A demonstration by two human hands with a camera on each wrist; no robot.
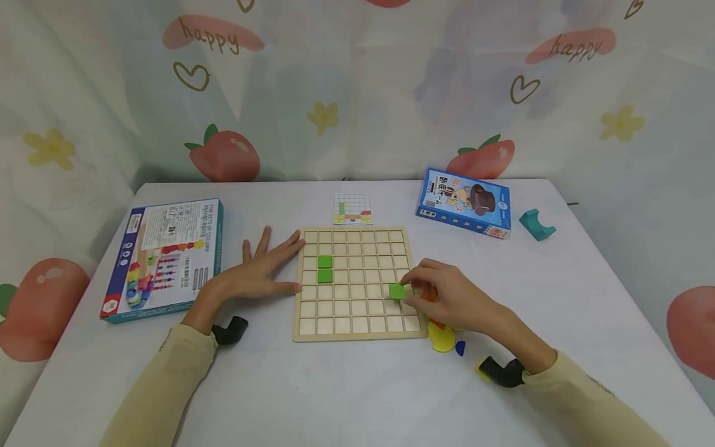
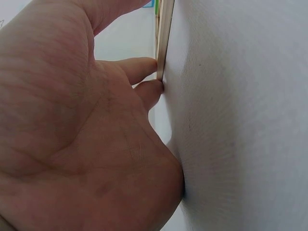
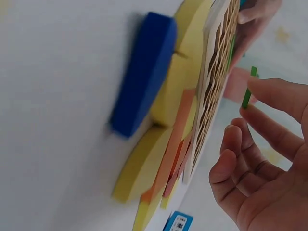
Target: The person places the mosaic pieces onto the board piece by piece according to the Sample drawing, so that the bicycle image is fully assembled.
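The grip of the right hand (image 1: 452, 297) is narrow, thumb and a finger pinching a green tile (image 1: 396, 291) over the right part of the grid board (image 1: 335, 339). Fingers spread, the left hand (image 1: 254, 273) touches the board's left edge. The right hand partly covers orange pieces (image 1: 430, 293) beside the board's right edge. The right wrist view shows the tile nearly edge-on; the left wrist view catches only the board's side, cut off above.
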